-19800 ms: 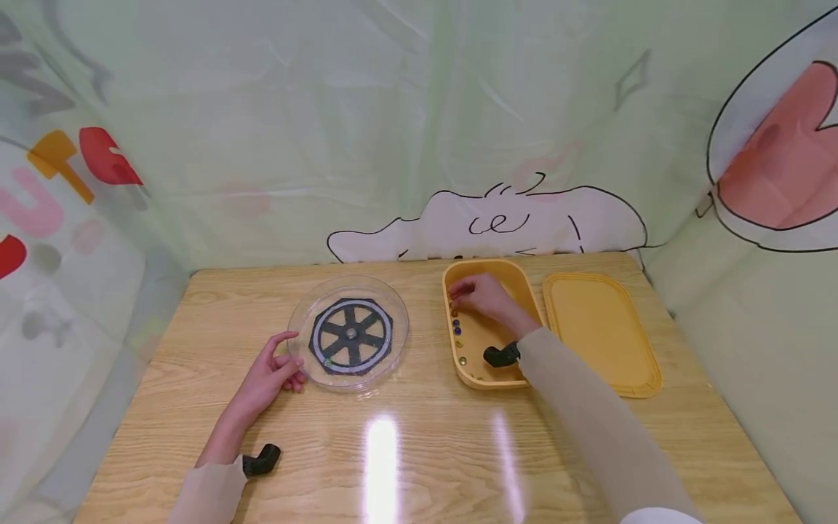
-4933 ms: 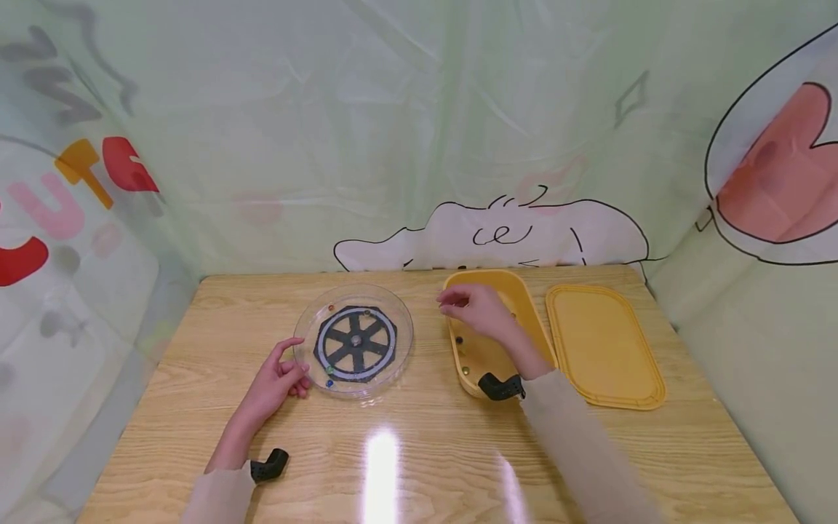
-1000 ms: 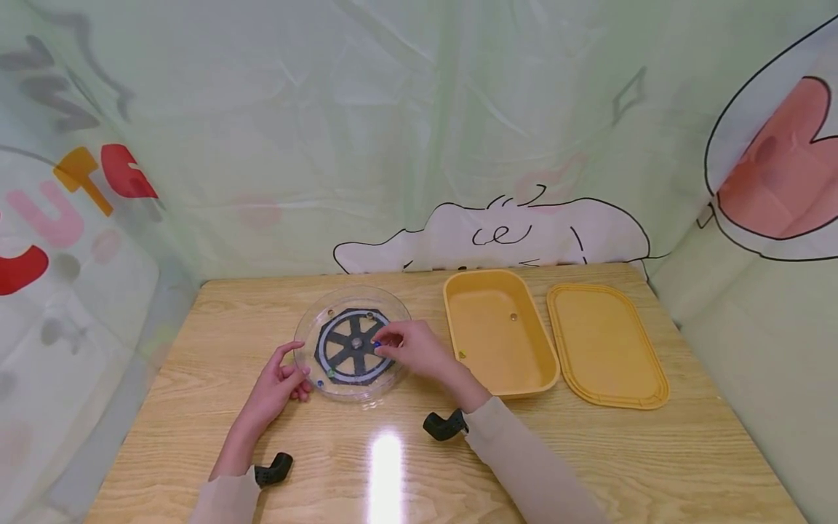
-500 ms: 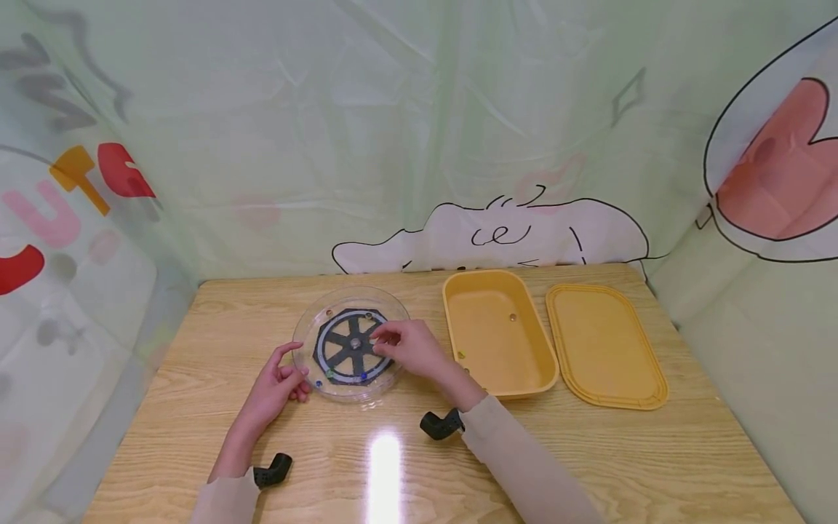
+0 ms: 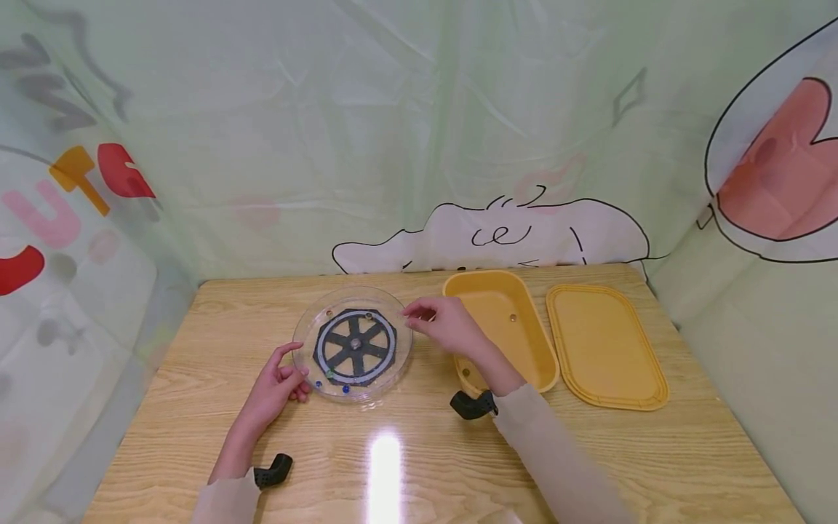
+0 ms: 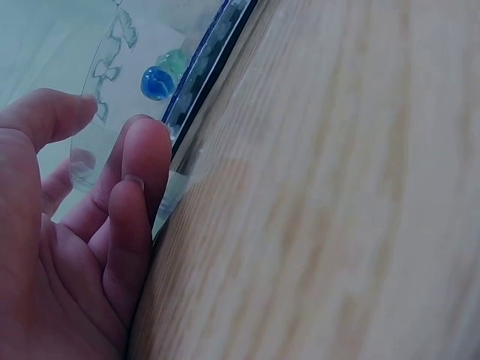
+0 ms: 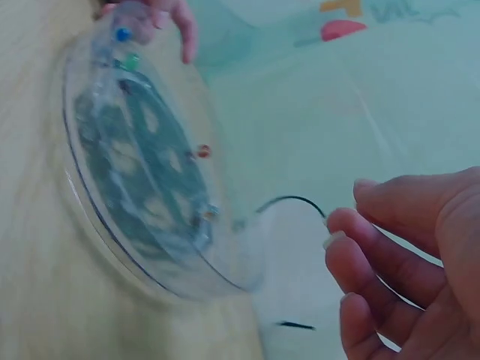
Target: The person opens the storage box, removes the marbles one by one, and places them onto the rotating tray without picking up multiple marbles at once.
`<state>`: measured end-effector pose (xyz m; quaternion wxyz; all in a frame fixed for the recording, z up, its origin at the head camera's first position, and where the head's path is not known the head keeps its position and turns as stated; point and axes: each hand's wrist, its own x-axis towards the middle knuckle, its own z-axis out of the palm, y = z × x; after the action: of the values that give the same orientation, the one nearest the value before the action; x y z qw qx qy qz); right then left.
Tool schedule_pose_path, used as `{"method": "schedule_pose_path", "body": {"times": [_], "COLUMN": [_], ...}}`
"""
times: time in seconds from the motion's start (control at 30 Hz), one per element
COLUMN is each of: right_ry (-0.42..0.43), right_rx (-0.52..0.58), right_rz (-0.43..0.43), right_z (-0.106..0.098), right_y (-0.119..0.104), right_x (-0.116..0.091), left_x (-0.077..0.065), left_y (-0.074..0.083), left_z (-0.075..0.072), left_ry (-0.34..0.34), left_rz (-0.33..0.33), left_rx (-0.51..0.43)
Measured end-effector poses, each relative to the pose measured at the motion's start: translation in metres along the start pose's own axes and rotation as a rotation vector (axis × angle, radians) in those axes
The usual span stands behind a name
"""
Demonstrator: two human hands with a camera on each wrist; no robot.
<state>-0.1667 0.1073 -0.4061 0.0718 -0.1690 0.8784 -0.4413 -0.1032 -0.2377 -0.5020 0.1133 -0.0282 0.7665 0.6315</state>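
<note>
A clear round dish (image 5: pixel 406 356) with a dark six-spoked wheel pattern (image 5: pixel 357 362) stands on the table. My left hand (image 5: pixel 271 382) holds its left rim, thumb and index finger spread along the wall. Inside lie a dark blue marble (image 5: pixel 345 389) at the near edge, a lighter blue marble (image 6: pixel 156 83), a green marble (image 5: pixel 330 373), an amber marble (image 5: pixel 329 313) and a brownish marble (image 5: pixel 369 316). Between the dish and a yellow box (image 5: pixel 504 291), my right hand (image 5: pixel 452 325) hovers with loosely bent fingers; the right wrist view shows nothing between thumb and fingertips.
In the box are a pale marble (image 5: pixel 513 318) and a dark greenish marble (image 5: pixel 465 372); my right hand hides part of its left side. A flat yellow lid (image 5: pixel 602 342) lies right of it. A printed cloth (image 5: pixel 386 145) hangs behind the wooden table (image 5: pixel 327 466).
My right hand has let go of a dark blue marble in the dish and moved right toward the box. That marble has rolled to the near edge. Much earlier, only a green marble showed there.
</note>
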Motion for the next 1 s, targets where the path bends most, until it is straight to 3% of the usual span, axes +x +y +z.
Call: {"method": "schedule_pose_path", "body": {"times": [0.2, 0.4, 0.6, 0.7, 0.87, 1.0], "right_ry": [-0.036, -0.071, -0.244, -0.339, -0.507, -0.591], "right_rx": [-0.035, -0.088, -0.018, -0.039, -0.032, -0.023], "right_rz": [-0.042, -0.114, -0.135, -0.126, -0.081, -0.076], "right_z": [-0.030, -0.053, -0.072, -0.076, -0.074, -0.069], "right_y": [0.008, 0.033, 0.062, 0.074, 0.082, 0.085], "right_x": [-0.005, -0.007, -0.007, -0.006, -0.003, 0.001], "left_x": [-0.001, -0.001, 0.002, 0.003, 0.003, 0.001], "left_y": [0.000, -0.002, -0.001, -0.001, -0.003, -0.002], "left_z": [-0.001, -0.001, 0.001, 0.001, 0.000, -0.001], "left_ry": [-0.001, 0.003, -0.009, -0.015, -0.014, 0.002], "left_rz": [0.016, 0.026, 0.020, 0.020, 0.026, 0.028], "left_rx": [0.000, -0.007, -0.016, -0.022, -0.022, -0.008]}}
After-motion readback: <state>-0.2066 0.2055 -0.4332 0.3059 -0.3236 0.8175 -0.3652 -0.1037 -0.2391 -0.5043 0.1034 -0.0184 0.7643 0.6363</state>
